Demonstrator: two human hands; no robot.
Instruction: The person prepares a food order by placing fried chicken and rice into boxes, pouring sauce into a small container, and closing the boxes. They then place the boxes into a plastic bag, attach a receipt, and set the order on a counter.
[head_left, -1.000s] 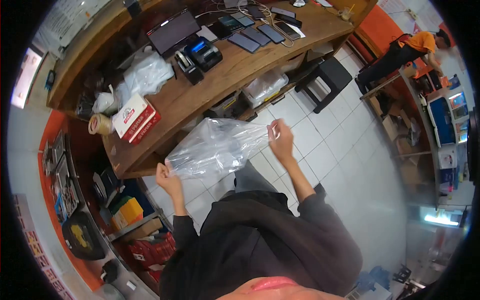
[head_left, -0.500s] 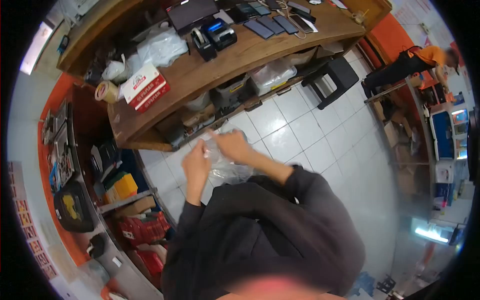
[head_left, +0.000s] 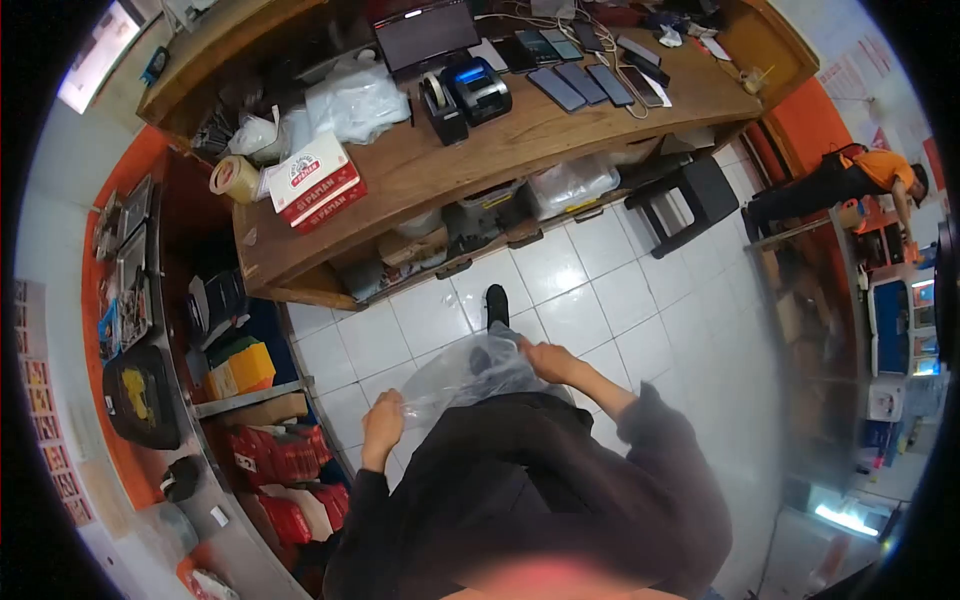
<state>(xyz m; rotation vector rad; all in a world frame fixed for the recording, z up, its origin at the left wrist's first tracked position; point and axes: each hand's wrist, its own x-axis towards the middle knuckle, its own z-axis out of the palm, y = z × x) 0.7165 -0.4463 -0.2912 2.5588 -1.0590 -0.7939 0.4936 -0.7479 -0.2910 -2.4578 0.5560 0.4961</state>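
A clear plastic bag (head_left: 450,378) is spread between my two hands, in front of my dark top and above the tiled floor. My left hand (head_left: 382,428) pinches its left edge with fingers closed. On the other side, my right hand (head_left: 550,362) grips the bag's upper right edge. Through the thin plastic, the floor and part of a leg show faintly. A black shoe (head_left: 496,306) stands on the tiles just beyond the bag.
A wooden counter (head_left: 420,170) ahead carries red-and-white boxes (head_left: 318,180), a tape roll (head_left: 235,180), a label printer (head_left: 476,88) and several phones (head_left: 580,85). A black stool (head_left: 690,205) stands right of it. Shelves (head_left: 255,400) line the left. A person in orange (head_left: 870,180) bends at far right.
My hands have moved apart, from close together to wide, stretching the bag between them. Both are lower in view. A shoe has come into sight, and the view has shifted slightly.
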